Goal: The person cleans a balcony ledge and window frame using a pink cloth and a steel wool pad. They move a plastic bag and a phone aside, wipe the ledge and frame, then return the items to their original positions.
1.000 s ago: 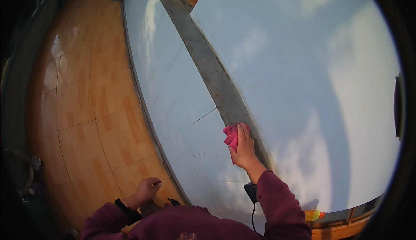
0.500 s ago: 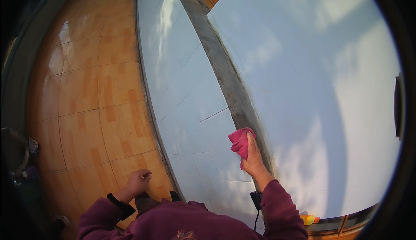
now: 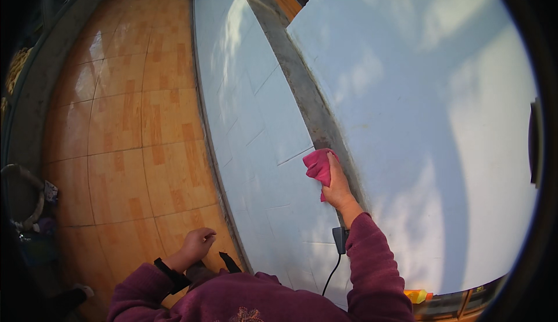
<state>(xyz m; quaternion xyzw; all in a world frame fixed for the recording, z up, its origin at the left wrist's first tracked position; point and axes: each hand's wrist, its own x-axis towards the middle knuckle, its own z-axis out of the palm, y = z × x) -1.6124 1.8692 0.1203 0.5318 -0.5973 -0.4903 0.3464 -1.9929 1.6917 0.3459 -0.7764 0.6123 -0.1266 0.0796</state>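
Observation:
My right hand (image 3: 338,187) is closed round a folded pink cloth (image 3: 318,166). The cloth rests on the narrow grey concrete ledge (image 3: 308,98), overlapping the edge of the pale blue panelled surface beside it. My left hand (image 3: 196,245) hangs in front of my body over the tiled floor, its fingers loosely curled and nothing visible in them. A black strap (image 3: 172,275) goes round my left wrist. Close to my right sleeve is a small black device (image 3: 339,240) with a cord.
A pale blue lower wall (image 3: 244,112) with scored lines runs along the ledge, and a large light wall (image 3: 401,107) rises on the right. Orange wood-look tiles (image 3: 119,176) cover the floor. Dark clutter (image 3: 29,205) stands far left; a yellow-orange object (image 3: 416,296) lies at lower right.
My right hand has moved the cloth a little farther along the ledge, away from my body. The view has shifted slightly, and my left hand stays curled.

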